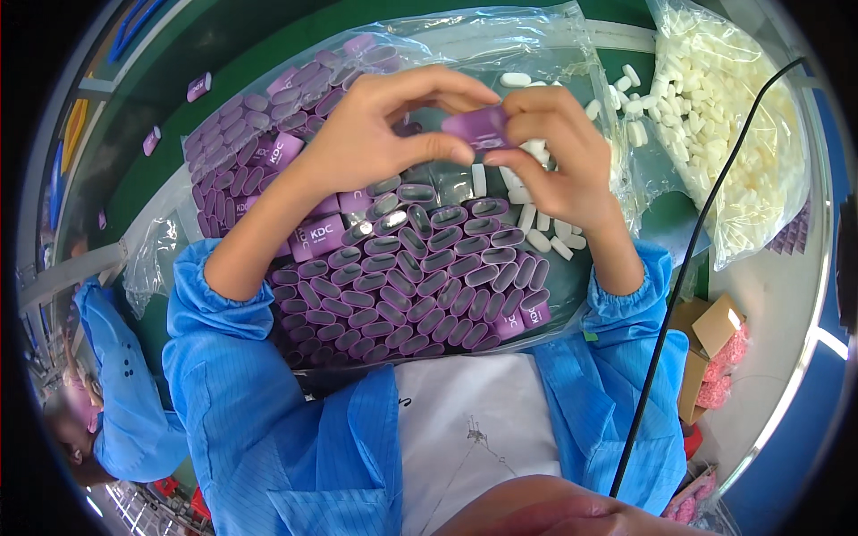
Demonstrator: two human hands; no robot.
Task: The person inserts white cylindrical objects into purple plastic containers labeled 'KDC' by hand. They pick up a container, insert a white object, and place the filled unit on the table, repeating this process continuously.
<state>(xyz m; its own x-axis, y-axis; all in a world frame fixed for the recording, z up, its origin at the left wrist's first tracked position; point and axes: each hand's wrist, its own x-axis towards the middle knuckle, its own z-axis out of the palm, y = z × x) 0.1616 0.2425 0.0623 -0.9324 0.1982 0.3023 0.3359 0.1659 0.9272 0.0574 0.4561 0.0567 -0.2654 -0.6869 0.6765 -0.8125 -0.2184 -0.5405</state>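
Observation:
A glossy purple oval sleeve (476, 130) is pinched at its right end by the thumb and fingers of my right hand (563, 161). My left hand (375, 134) arches round the sleeve's other end, its fingers bent and apart. The left thumb lies close along the sleeve's lower edge; whether it touches cannot be made out. Below both hands, many similar purple sleeves (411, 268) stand packed on end, with hollow openings upward. Loose white oblong pieces (538, 240) lie beneath and beside my right hand.
Clear plastic sheeting (500, 45) lies round the sleeves. A clear bag of cream-white pieces (715, 116) rests at the right, with a black cable (706, 205) crossing before it. An open carton (702, 348) stands right. Another person in a blue sleeve (130, 384) is at the left.

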